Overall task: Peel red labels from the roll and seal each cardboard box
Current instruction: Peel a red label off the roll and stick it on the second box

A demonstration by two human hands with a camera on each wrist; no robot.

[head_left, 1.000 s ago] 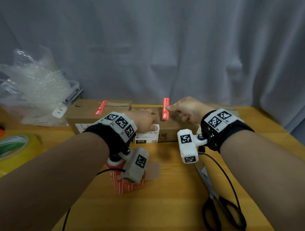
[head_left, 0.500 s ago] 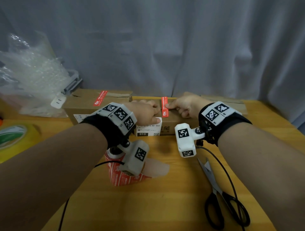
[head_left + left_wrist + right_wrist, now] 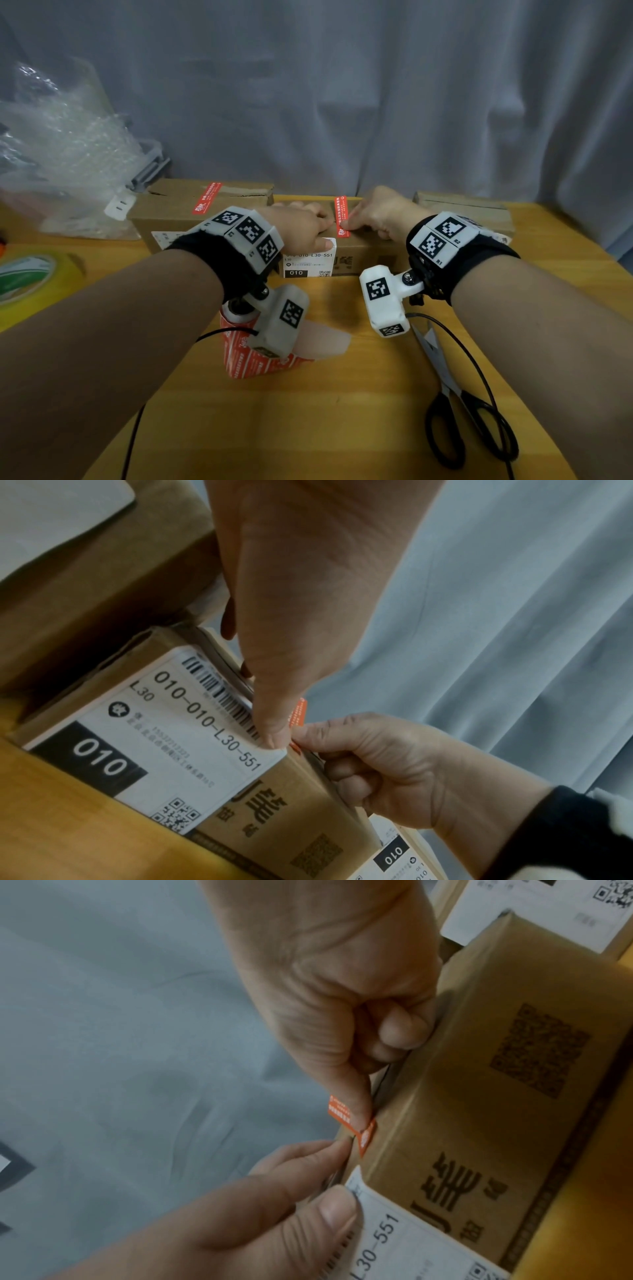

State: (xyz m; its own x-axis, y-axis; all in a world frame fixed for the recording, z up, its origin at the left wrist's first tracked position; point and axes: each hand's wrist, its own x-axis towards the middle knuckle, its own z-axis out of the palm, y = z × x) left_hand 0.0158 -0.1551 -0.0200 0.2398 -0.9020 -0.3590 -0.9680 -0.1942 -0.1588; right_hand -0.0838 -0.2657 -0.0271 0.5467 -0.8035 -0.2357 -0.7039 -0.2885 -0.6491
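The middle cardboard box (image 3: 370,260) carries a red label (image 3: 340,216) laid across its top seam, with the near end folded over the front top edge (image 3: 366,1137). My right hand (image 3: 352,222) holds that near end at the edge with its thumb and forefinger tips, the other fingers curled. My left hand (image 3: 318,233) rests on the box top, its thumb (image 3: 337,1207) pressed on the white shipping sticker (image 3: 164,750). The red label roll (image 3: 253,356) stands near me, partly hidden by the left wrist camera.
A sealed cardboard box (image 3: 178,212) with its own red label (image 3: 205,202) sits to the left, and a third box (image 3: 462,209) to the right. Scissors (image 3: 459,411) lie at front right. A yellow tape roll (image 3: 27,284) and bubble wrap (image 3: 61,154) are on the left.
The right hand brought the red label down from upright above the box onto its top. The left hand stayed on the box.
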